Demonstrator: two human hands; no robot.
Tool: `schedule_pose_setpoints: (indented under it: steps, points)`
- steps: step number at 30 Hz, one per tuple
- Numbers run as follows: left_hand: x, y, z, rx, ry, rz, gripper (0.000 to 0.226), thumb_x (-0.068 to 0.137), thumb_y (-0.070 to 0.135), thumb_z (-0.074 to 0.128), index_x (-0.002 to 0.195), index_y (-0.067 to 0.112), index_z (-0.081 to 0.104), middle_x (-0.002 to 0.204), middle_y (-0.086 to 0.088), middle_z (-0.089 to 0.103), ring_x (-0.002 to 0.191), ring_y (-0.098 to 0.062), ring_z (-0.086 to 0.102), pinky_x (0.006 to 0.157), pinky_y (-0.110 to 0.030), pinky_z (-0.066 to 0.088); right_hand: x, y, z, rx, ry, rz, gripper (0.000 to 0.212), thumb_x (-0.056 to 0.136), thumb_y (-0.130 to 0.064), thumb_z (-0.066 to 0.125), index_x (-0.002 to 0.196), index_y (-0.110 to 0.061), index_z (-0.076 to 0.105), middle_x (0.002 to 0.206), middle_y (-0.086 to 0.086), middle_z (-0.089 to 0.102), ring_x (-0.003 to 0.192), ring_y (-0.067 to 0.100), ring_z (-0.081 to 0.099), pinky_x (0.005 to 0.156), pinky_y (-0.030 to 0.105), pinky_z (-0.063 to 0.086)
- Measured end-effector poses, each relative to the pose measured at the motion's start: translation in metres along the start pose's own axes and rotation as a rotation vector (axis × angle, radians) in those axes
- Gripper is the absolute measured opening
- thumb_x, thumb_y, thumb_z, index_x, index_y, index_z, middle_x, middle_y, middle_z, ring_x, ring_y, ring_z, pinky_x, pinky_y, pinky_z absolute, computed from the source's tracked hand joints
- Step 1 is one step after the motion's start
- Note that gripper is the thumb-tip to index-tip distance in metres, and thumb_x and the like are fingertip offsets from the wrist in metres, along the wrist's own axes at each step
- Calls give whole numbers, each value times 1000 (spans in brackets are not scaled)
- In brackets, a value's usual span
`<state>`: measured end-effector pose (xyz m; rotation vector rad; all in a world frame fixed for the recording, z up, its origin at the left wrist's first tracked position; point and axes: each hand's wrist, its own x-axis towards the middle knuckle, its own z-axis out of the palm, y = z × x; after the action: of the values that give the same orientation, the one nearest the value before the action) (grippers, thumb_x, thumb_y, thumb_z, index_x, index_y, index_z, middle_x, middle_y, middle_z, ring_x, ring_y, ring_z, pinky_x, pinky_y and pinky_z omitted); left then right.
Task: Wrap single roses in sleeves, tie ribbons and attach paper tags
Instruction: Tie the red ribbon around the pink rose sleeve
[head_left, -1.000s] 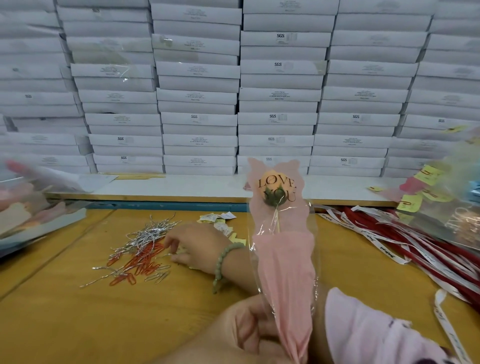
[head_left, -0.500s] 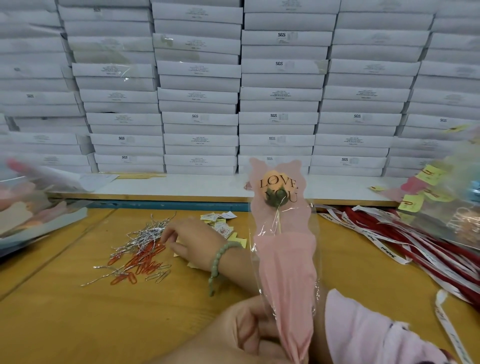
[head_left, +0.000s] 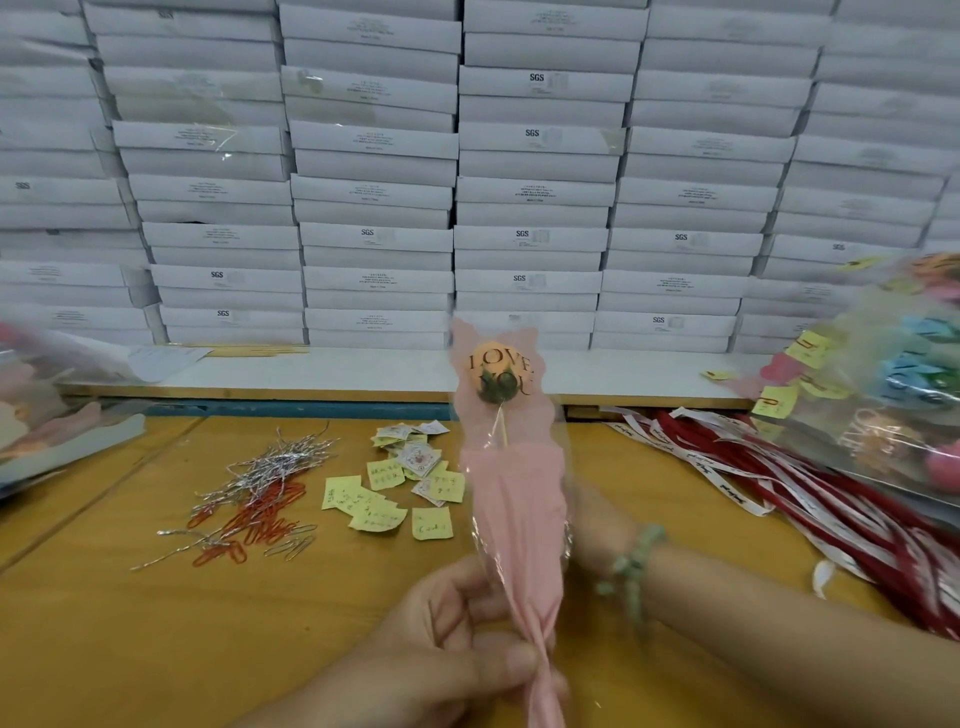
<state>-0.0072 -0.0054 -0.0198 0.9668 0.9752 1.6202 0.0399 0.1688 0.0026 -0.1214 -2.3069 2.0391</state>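
Above the table (head_left: 130, 649), one sleeved rose (head_left: 498, 373) in left hand (head_left: 457, 639)

The right hand (head_left: 595, 530) drew back from the paper clips (head_left: 249, 512) and moved rightward until it sat behind the sleeved rose (head_left: 511, 499), mostly hidden. That uncovered the yellow tags (head_left: 387, 499) it had lain over.

The sleeve (head_left: 514, 509) hides most of the right hand (head_left: 586, 526), so I can't read its fingers; the bag (head_left: 883, 405) at three o'clock blurs.
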Motion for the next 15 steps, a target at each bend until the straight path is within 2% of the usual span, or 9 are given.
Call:
schedule_pose_setpoints:
  steps: [2, 5, 11, 15]
  points:
    - [2, -1, -2, -58, 90, 37, 72, 65, 2, 87, 127, -3, 50, 91, -11, 71, 76, -25, 71, 70, -28, 57, -11, 8, -7, 24, 125, 34, 14, 87, 13, 53, 87, 2, 62, 58, -3, 62, 47, 0, 56, 43, 11, 42]
    - [3, -4, -4, -125, 201, 53, 67, 50, -1, 93, 112, 1, 68, 91, -24, 68, 72, -31, 70, 64, -32, 57, -36, 13, -11, 209, 184, -2, 8, 85, 4, 61, 92, 3, 66, 66, 5, 66, 53, 5, 60, 44, 14, 46]
    - [2, -5, -4, -103, 230, 37, 61, 55, 1, 91, 111, 3, 68, 96, -27, 66, 75, -29, 70, 69, -31, 58, -48, 12, -6, 264, 210, -81, 11, 73, -6, 69, 84, -4, 72, 71, 11, 68, 62, 10, 65, 49, 16, 49]
    - [2, -3, -2, -140, 270, 35, 56, 50, -4, 92, 101, -4, 68, 92, -32, 64, 73, -32, 69, 66, -33, 59, -52, 7, -5, 340, 201, -96, 13, 60, -14, 74, 73, -10, 72, 67, 9, 67, 57, 9, 63, 47, 16, 47]
